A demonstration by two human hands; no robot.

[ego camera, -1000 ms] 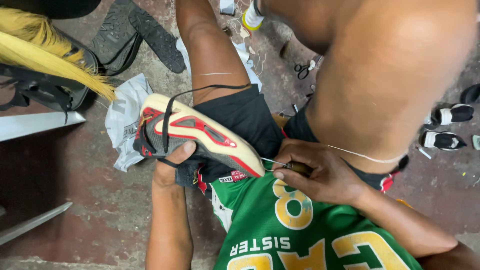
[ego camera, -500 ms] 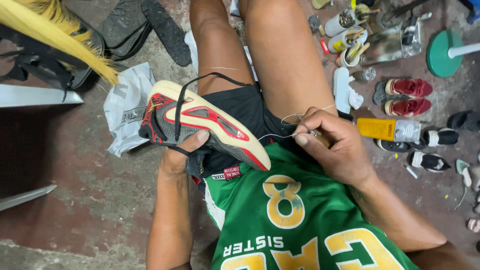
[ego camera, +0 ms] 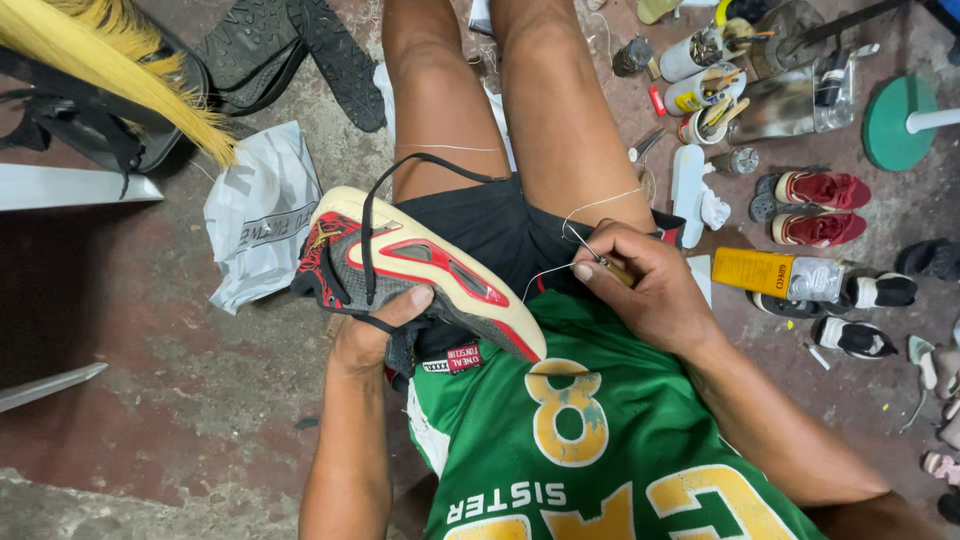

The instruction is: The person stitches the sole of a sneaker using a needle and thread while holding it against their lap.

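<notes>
Shoe: lies sole-up across the person's lap, left of centre in the frame, toe toward the green jersey. Cream sole with red inlays; dark upper underneath; a black lace loops over the sole.

Handling, as judged: light, one hand carries it. The sole looks stiff and gives a firm face to press against; the upper is soft and would yield. Not fragile, not slippery. Best hold is around the mid-section, thumb on the sole edge, palm under the upper, which keeps the stitched rim free.

Left hand: closed around the shoe's lower side, thumb pressed onto the sole edge.

Right hand: curled shut on an awl, its wooden handle partly showing, metal tip pointing toward the upper left. A pale thread runs taut from the tip to the sole near the toe; another strand arcs up over the thigh.

Change against the earlier frames: the right hand has drawn away from the sole rim toward the right, so the thread span is longer. The view has swung, bringing the floor at right, with small red shoes, a yellow tube and tins, into frame. The left-hand grip is unchanged.
</notes>
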